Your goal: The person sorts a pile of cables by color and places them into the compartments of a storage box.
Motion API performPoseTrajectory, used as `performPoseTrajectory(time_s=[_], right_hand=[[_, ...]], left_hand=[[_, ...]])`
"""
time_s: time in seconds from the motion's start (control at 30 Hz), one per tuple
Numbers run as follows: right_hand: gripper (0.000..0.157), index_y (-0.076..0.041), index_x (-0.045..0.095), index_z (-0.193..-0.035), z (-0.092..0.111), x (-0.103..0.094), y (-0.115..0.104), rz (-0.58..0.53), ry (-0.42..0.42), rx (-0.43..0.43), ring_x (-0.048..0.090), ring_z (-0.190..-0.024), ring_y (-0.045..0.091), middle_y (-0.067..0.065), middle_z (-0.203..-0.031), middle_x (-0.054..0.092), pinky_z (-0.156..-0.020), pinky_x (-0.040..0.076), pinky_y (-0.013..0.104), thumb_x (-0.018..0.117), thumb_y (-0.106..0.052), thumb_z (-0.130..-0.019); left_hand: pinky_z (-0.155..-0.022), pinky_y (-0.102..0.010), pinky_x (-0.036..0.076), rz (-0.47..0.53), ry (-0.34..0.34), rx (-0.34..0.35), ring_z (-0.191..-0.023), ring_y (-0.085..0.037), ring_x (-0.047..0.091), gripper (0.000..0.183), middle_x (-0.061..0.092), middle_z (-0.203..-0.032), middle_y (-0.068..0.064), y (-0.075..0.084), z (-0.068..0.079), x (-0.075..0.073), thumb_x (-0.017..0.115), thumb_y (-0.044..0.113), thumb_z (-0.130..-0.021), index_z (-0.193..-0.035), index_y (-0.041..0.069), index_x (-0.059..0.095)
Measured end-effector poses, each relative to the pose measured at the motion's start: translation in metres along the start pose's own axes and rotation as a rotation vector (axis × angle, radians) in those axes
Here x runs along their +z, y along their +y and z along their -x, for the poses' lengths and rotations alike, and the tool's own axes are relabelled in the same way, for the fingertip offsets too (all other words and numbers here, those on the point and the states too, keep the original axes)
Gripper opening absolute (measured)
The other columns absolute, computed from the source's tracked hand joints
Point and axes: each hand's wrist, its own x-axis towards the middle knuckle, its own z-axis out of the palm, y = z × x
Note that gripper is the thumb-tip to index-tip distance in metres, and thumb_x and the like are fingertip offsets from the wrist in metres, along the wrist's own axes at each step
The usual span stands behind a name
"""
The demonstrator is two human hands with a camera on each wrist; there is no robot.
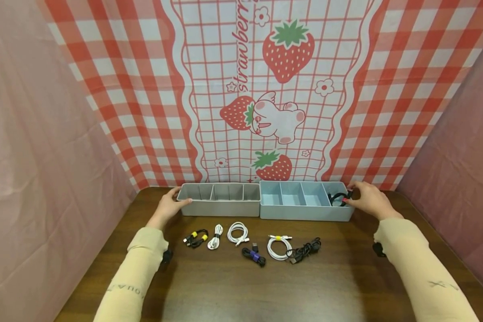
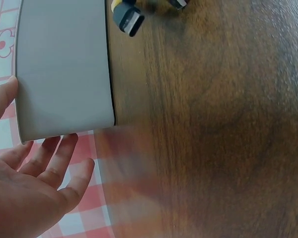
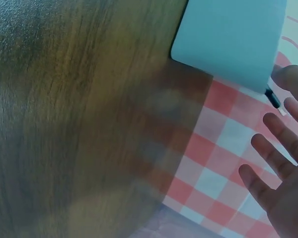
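At the left end of a grey divided storage box, my left hand grips the corner. Its thumb lies over the front rim and several fingertips meet the end wall in the left wrist view. My right hand is at the right end of a light blue divided box. The thumb touches the rim there; the other fingers are spread apart, off the wall. A black cable with a red tie lies in the blue box's rightmost compartment, one end poking past the rim.
In front of the boxes lie a black cable with yellow ties, a bundled white cable, two coiled white cables, a black cable with a purple tie and a bundled black cable. Checked cloth hangs behind the table.
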Motion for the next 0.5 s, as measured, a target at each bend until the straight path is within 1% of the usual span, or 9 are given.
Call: performPoseTrajectory(time_s=[0.13,0.3,0.4,0.5], right_hand=[[0.052,-0.003,0.05,-0.117,0.004,-0.005,-0.001,-0.04,0.022,-0.029,0.047,-0.099,0.037,0.023,-0.11,0.051,-0.08,0.038,0.058,0.069,-0.029,-0.076],[0.05,0.0,0.051,-0.113,0.009,-0.012,-0.006,-0.08,0.082,-0.068,0.048,-0.097,0.035,0.021,-0.106,0.053,-0.08,0.039,0.055,0.069,-0.03,-0.077],[0.05,0.0,0.052,-0.111,0.011,-0.013,-0.009,-0.096,0.122,-0.081,0.049,-0.096,0.034,0.021,-0.104,0.053,-0.08,0.039,0.054,0.068,-0.032,-0.077],[0.049,-0.001,0.052,-0.111,0.014,-0.014,-0.013,-0.119,0.148,-0.074,0.049,-0.097,0.033,0.019,-0.105,0.053,-0.081,0.039,0.054,0.068,-0.033,-0.077]], left_hand=[[-0.092,-0.046,0.04,0.011,0.002,-0.007,-0.12,-0.035,0.041,0.074,0.04,-0.132,-0.024,0.0,0.001,0.0,0.065,0.029,-0.08,-0.139,0.004,0.028],[-0.092,-0.046,0.039,0.021,0.007,-0.007,-0.12,-0.035,0.04,0.075,0.04,-0.132,-0.024,0.001,0.002,0.001,0.066,0.03,-0.08,-0.138,0.003,0.028],[-0.092,-0.046,0.039,0.023,0.005,-0.005,-0.12,-0.036,0.04,0.074,0.04,-0.132,-0.025,0.001,0.002,0.001,0.065,0.029,-0.08,-0.139,0.003,0.027],[-0.092,-0.046,0.039,0.028,0.007,-0.004,-0.12,-0.036,0.041,0.074,0.04,-0.132,-0.024,0.001,0.002,0.001,0.065,0.029,-0.08,-0.139,0.003,0.027]])
